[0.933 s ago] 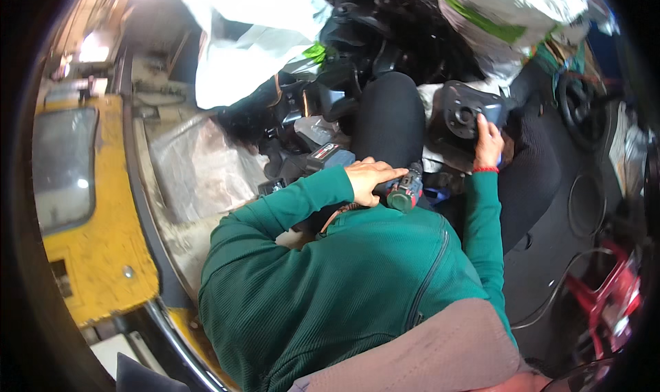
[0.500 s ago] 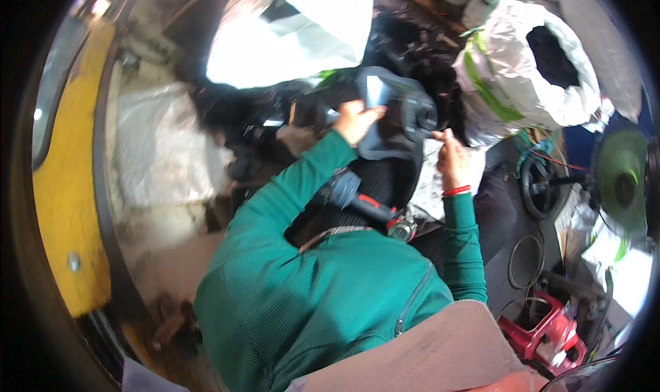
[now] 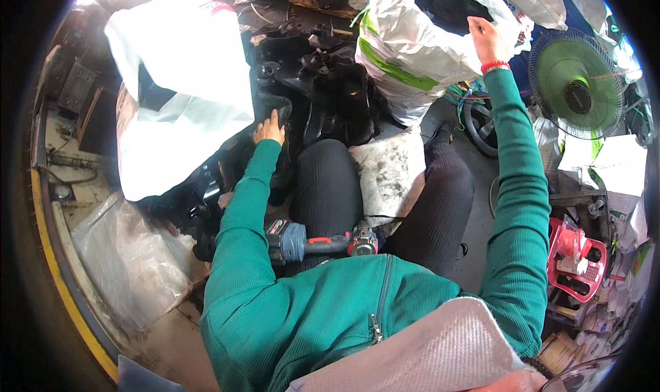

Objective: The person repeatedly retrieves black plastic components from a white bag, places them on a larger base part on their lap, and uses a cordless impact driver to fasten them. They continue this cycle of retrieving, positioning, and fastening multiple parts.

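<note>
My left hand rests with spread fingers at the edge of a black moulded plastic part, beside a heap of similar black parts. My right hand is stretched out over the rim of a large white sack with a green stripe. Its fingers are a little apart, and I see nothing in them. Dark contents show inside the sack's mouth. Across my lap lies a cordless power tool in grey, black and red, touched by neither hand.
Another white sack stands at the left, near a clear plastic sheet. A stained white bag lies between my legs. To the right are a green fan, a black steering wheel-like ring and a pink basket.
My right hand has gone from the black part in front of me to the sack at the right. The left hand has lowered that part to the heap's side. My view has shifted right.
</note>
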`<state>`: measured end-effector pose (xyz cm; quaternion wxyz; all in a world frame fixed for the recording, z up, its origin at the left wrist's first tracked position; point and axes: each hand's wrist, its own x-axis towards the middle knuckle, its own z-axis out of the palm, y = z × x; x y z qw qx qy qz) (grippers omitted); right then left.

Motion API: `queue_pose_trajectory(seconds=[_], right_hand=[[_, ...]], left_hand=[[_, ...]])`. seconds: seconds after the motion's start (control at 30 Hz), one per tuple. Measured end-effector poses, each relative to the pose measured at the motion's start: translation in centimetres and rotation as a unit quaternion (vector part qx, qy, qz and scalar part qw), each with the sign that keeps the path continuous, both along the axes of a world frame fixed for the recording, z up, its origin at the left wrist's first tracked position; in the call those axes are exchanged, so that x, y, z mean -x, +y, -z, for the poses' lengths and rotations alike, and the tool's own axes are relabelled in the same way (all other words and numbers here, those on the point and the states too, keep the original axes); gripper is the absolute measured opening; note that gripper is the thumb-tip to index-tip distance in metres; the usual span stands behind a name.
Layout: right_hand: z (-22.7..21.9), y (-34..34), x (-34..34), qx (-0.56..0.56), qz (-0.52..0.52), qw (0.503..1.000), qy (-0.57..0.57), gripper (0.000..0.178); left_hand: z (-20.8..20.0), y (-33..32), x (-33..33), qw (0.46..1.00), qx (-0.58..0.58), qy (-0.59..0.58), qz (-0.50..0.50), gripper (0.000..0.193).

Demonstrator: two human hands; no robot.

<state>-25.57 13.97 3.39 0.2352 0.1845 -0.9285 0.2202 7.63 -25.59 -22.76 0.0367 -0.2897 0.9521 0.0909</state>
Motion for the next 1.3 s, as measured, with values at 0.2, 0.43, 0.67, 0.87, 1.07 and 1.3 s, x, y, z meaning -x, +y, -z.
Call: queue_pose_trajectory(seconds=[0.2, 0.43, 0.67, 0.87, 1.07, 1.3], right_hand=[[3.4, -1.2, 14.7, -0.225, 0.025, 0.974, -0.002, 0.044], [5.3, 3.3, 23.5, -0.254, 0.124, 0.956, -0.084, 0.054], [6.7, 2.7, 23.7, -0.34, 0.165, 0.925, -0.032, 0.041], [4.6, 5.1, 20.1, -0.164, 0.094, 0.982, 0.025, 0.059], [-3.9, 10.7, 1.1, 0.291, 0.02, 0.947, -0.134, 0.045], [-3.4, 19.5, -18.7, 0.479, 0.123, 0.854, -0.161, 0.015]], left_hand=[[-14.0, 2.6, -4.2, 0.837, -0.512, 0.048, 0.188, 0.044], [-23.0, -14.1, -6.4, 0.984, -0.036, 0.172, 0.0, 0.028], [-16.5, -23.9, 0.9, 0.954, 0.129, 0.15, -0.226, 0.036], [-15.4, -21.9, 3.0, 0.95, 0.09, 0.188, -0.231, 0.037], [-17.7, -24.4, 0.9, 0.933, 0.06, 0.273, -0.225, 0.039], [-19.9, -27.7, -0.4, 0.909, 0.017, 0.355, -0.22, 0.04]])
